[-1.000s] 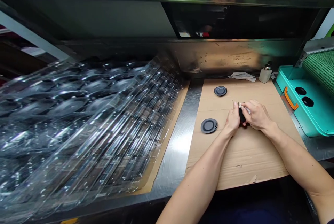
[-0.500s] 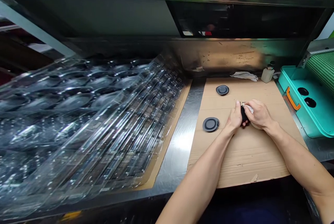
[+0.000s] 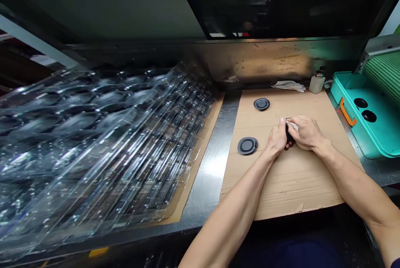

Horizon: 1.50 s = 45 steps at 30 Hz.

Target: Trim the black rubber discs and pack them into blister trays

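Over the cardboard sheet [image 3: 281,184], my left hand [image 3: 276,139] is closed around a black part [image 3: 288,134], held on edge and mostly hidden by my fingers. My right hand [image 3: 306,132] pinches a small white cloth [image 3: 294,126] against the top of that part. To the left of my hands lie two dark flat round parts with raised rings: a farther round part [image 3: 261,103] and a nearer round part [image 3: 247,146]. Each has a small tab on its right side.
Stacked clear plastic trays [image 3: 125,143] fill the left side. On the right stands a teal bin [image 3: 375,145] with an orange handle and two black round parts inside. A white glove [image 3: 289,86] and a small bottle [image 3: 316,82] sit at the back, before a metal wall.
The view has shifted slightly, so everything sits a little further left and up. My right hand's fingers have moved with the cloth along the black part's upper edge. The two round parts stay put.
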Motion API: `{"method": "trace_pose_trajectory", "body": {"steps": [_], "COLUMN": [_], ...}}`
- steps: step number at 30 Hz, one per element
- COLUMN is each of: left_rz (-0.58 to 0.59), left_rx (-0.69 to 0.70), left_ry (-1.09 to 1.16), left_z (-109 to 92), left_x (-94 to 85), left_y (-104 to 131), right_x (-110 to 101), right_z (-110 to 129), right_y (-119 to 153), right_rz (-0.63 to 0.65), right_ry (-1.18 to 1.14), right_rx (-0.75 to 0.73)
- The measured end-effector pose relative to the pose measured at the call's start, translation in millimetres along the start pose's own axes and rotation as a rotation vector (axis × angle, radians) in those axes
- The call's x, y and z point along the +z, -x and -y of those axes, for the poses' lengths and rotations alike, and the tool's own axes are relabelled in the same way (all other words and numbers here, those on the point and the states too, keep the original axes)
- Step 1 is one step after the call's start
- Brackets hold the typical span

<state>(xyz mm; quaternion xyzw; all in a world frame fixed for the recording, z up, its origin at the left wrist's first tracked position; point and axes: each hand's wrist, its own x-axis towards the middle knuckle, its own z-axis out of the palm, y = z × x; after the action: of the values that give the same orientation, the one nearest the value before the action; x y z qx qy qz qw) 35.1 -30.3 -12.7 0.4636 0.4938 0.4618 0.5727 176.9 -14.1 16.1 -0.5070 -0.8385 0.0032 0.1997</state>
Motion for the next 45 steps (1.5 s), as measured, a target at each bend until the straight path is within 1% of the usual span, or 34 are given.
{"method": "trace_pose_trajectory", "body": {"steps": [2, 4, 9, 10, 12, 14, 16, 17, 19, 22, 25, 28, 29, 32, 35, 38, 39, 43, 45], "left_rz": [-0.021, -0.031, -0.021, -0.028, -0.027, 0.007, 0.058, 0.076, 0.092, 0.102, 0.124, 0.12, 0.119, 0.119, 0.109, 0.094, 0.092, 0.093, 0.083], "left_rx": [-0.018, -0.029, -0.045, -0.056, -0.081, -0.108, -0.131, -0.135, -0.14, -0.164, -0.185, -0.209, -0.212, -0.213, -0.217, -0.224, -0.229, -0.219, -0.205], "left_ry": [0.012, 0.023, 0.048, 0.096, 0.263, 0.449, 0.583, 0.635, 0.72, 0.802, 0.843, 0.854, 0.858, 0.869, 0.873, 0.9, 0.905, 0.897, 0.891], "left_z": [0.2, 0.4, 2.1, 2.1, 1.2, -0.7, -3.1, -4.1, -5.6, -6.6, -6.5, -6.0, -6.0, -6.5, -7.7, -8.7, -8.9, -8.3, -7.7], "left_x": [0.8, 1.9, 1.6, 0.5, -3.0, -7.5, -11.5, -12.6, -12.3, -6.8, -1.0, 0.5, 0.3, -0.6, -0.4, -0.2, -0.5, -4.5, -6.4], "left_y": [0.9, 2.3, 1.4, -0.1, -3.5, -6.6, -8.6, -9.1, -9.3, -8.2, -7.1, -7.1, -7.2, -7.4, -7.6, -8.4, -8.9, -11.3, -12.6], "right_x": [0.0, -0.4, 1.9, 2.6, 3.3, 2.8, 2.4, 2.7, 4.8, 10.7, 14.4, 13.3, 12.4, 10.2, 9.8, 10.1, 10.2, 10.4, 10.1], "right_z": [-0.1, 0.9, -3.6, -6.6, -12.8, -16.0, -13.2, -9.4, 1.4, 19.2, 30.6, 32.8, 32.1, 29.9, 30.5, 31.4, 30.8, 22.1, 16.4], "right_y": [-0.1, 0.3, 0.1, 0.0, 0.1, 0.6, 1.3, 1.6, 1.7, -0.1, -1.4, 0.0, 0.5, -0.3, -3.2, -3.6, -2.7, 3.6, 5.7], "right_rz": [0.028, 0.041, 0.017, 0.008, -0.049, -0.148, -0.224, -0.231, -0.192, -0.127, -0.142, -0.101, -0.097, -0.139, -0.124, -0.125, -0.12, -0.052, -0.061], "right_ry": [0.0, -0.021, -0.086, -0.104, -0.153, -0.213, -0.277, -0.305, -0.33, -0.26, -0.184, -0.168, -0.149, -0.073, -0.053, -0.014, -0.013, -0.035, 0.017], "right_rx": [0.037, 0.037, 0.022, 0.029, 0.05, 0.08, 0.092, 0.079, 0.039, 0.038, 0.061, -0.031, -0.041, 0.007, -0.013, 0.017, 0.007, -0.154, -0.121]}}
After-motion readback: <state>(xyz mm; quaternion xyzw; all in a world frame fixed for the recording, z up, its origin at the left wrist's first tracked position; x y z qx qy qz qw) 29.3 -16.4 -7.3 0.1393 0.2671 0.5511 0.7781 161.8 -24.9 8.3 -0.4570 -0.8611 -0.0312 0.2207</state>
